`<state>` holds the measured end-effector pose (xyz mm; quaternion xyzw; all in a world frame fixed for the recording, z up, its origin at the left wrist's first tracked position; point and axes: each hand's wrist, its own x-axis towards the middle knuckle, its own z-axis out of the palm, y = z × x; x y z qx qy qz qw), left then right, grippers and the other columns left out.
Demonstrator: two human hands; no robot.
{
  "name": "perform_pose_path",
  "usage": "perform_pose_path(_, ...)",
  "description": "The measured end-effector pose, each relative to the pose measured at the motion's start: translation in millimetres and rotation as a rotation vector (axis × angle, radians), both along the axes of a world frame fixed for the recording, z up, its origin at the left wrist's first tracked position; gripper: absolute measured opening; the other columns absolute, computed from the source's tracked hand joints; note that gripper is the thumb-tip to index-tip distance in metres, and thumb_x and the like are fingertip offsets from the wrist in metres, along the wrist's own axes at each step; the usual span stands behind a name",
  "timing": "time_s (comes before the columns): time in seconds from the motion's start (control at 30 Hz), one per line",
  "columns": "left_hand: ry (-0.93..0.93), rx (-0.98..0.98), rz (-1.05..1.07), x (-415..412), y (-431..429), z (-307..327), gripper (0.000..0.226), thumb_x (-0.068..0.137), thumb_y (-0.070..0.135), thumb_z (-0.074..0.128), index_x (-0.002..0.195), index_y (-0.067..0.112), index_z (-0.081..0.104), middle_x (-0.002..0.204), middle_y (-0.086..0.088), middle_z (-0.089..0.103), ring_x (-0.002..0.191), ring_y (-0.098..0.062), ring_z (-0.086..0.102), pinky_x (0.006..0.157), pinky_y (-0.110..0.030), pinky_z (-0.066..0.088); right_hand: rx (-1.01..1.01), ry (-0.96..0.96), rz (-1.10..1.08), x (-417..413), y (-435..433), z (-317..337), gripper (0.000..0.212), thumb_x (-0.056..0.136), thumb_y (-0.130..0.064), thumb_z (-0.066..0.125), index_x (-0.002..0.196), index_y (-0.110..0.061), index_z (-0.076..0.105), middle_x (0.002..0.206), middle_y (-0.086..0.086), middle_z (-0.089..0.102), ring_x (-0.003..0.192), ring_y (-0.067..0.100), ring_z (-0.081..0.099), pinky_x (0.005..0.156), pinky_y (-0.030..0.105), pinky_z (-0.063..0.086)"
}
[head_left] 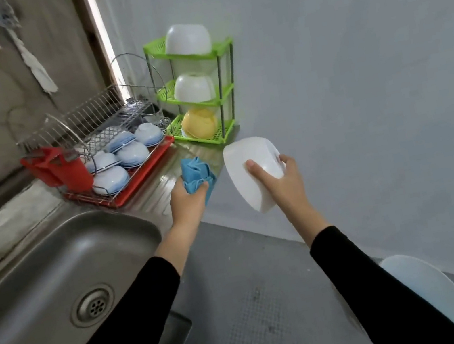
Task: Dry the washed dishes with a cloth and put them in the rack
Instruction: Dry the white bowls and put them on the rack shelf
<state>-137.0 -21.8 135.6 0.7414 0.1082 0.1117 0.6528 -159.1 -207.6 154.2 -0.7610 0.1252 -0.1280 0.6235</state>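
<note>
**one bowl in hand, racks mostly filled**

progress: looks late in the task. right hand (280,180) grasps a white bowl (253,173) by its rim, thumb on the outside, tilted on edge, centre right of the frame. it is off the counter and just below the green shelf rack (216,49). left hand (188,192) is clenched round a bunched blue cloth (196,174), just left of the bowl and apart from it. judgement: this bowl is either about to be wiped or ready to be shelved. cannot tell if it is dry.

containers:
- green shelf rack, upper centre: top tier has an upturned white tub (187,39), the middle tier another (194,88), the bottom tier a yellow bowl (200,123).
- wire dish rack (90,126), centre left, on a red tray: several blue-and-white bowls (131,153) face down in the lower level. red holder (61,167) on its left end, contents not visible.
- sink (56,277), lower left: only the drain shows.

left to do: place this bowl. beyond that, cannot tell.
</note>
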Motion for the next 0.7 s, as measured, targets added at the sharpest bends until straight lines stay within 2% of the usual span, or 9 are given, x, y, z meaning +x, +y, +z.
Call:
perform_pose_path(0.3,0.001,-0.036,0.106,137.5,29.3,-12.7,0.023,0.087,0.003,0.065,0.103,0.018,0.060,0.097,-0.004,0.066,0.090,-0.023,0.062,0.084,-0.034,0.049,-0.050,-0.060,0.118,151.0,41.4,-11.5,0.105,0.053,-0.078,0.075,0.138,-0.026,0.044,0.130,-0.008,0.052,0.118,0.017,0.055,0.103,0.043,0.049)
perform_pose_path(0.4,-0.029,0.004,0.138,191.8,40.2,-2.9,0.021,0.087,0.003,0.064,0.100,0.018,0.059,0.087,0.002,0.064,0.085,-0.020,0.061,0.080,-0.033,0.048,-0.075,-0.083,0.145,209.2,56.7,0.7,0.101,0.057,-0.071,0.078,0.140,-0.023,0.046,0.127,-0.009,0.051,0.117,0.016,0.054,0.105,0.042,0.048)
perform_pose_path(0.5,-0.025,0.039,0.182,238.9,51.4,7.2,0.015,0.088,0.006,0.063,0.096,0.015,0.056,0.079,0.007,0.057,0.077,-0.016,0.055,0.069,-0.028,0.043,-0.102,-0.130,0.148,265.8,73.5,12.6,0.110,0.055,-0.076,0.076,0.145,-0.023,0.042,0.133,-0.008,0.048,0.125,0.018,0.049,0.108,0.044,0.045)
perform_pose_path(0.57,-0.010,0.056,0.196,265.4,58.6,8.2,0.015,0.088,0.010,0.064,0.098,0.016,0.055,0.082,0.003,0.060,0.078,-0.017,0.057,0.067,-0.027,0.043,-0.124,-0.171,0.154,299.3,84.8,17.6,0.111,0.058,-0.073,0.078,0.148,-0.023,0.038,0.135,-0.009,0.043,0.131,0.018,0.043,0.111,0.038,0.039)
perform_pose_path(0.63,-0.009,0.051,0.192,288.7,64.1,6.8,0.018,0.088,0.012,0.065,0.103,0.018,0.056,0.092,-0.001,0.064,0.084,-0.019,0.060,0.074,-0.028,0.047,-0.159,-0.211,0.132,329.4,94.8,20.3,0.112,0.063,-0.066,0.083,0.152,-0.019,0.033,0.143,-0.003,0.038,0.136,0.016,0.033,0.108,0.027,0.029)
perform_pose_path(0.7,0.014,0.037,0.182,309.8,67.2,3.2,0.021,0.089,0.015,0.065,0.108,0.020,0.057,0.098,0.000,0.066,0.089,-0.019,0.062,0.082,-0.032,0.051,-0.229,-0.243,0.080,354.3,104.8,21.9,0.116,0.064,-0.064,0.084,0.154,-0.017,0.029,0.151,0.005,0.030,0.136,0.016,0.028,0.105,0.021,0.024)
